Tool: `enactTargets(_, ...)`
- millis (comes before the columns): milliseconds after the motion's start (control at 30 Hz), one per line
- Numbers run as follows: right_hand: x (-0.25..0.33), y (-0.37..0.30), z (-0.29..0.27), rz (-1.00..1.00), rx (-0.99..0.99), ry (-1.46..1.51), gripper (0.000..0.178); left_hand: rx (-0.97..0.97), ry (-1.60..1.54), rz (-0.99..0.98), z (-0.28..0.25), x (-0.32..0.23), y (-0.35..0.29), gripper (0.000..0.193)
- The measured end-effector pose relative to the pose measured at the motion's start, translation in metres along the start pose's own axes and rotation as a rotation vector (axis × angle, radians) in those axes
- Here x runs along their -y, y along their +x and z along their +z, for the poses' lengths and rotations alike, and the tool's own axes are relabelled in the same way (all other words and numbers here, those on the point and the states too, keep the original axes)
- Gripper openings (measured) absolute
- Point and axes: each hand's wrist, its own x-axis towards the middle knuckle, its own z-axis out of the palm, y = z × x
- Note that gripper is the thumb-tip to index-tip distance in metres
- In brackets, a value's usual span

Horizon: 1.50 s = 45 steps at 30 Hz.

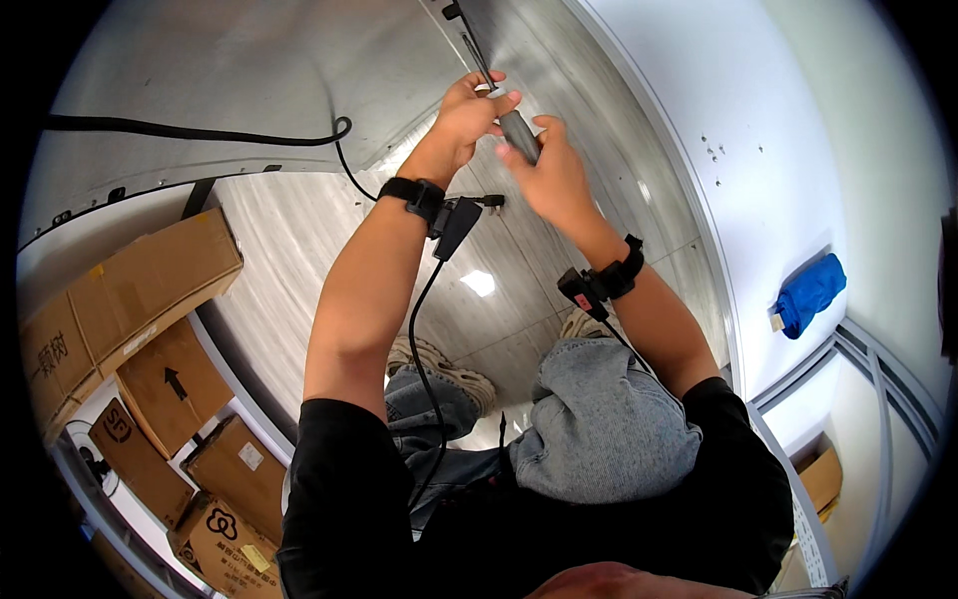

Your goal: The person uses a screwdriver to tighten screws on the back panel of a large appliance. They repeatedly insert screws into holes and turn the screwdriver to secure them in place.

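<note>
Grey-handled tool slants lengthwise, pointing forward and leftward; both hands grip it.

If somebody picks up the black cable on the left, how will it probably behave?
The black cable is probably flexible, since it curls into a small loop. It may be somewhat springy, as its thick stretch shows no kinks.

A: What does the hand tool look like?
B: It has a thick, grey, rounded handle, with a slim metallic shaft running on from it.
A: And its pose?
B: It's gripped at the upper middle of the frame, slanting, handle end toward lower right, shaft toward upper left. Its tip is too small to make out.
</note>
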Motion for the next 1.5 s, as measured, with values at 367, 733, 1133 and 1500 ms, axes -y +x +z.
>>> enactTargets(367,0.003,0.008,-0.01,0.346,0.256,0.652,0.039,0.197,-0.265,-0.038,-0.015,0.005,-0.003,0.035)
enactTargets(733,-0.001,0.003,0.0,0.372,0.272,0.705,0.042,0.142,-0.312,-0.072,-0.01,0.004,-0.005,0.039)
enactTargets(1133,-0.007,0.005,-0.002,0.295,0.232,0.591,0.044,-0.134,0.074,-0.011,0.009,-0.005,-0.008,0.037)
enactTargets(1500,-0.015,0.009,-0.017,0.363,0.367,0.718,0.053,0.108,-0.249,-0.017,0.001,-0.002,-0.018,0.03)
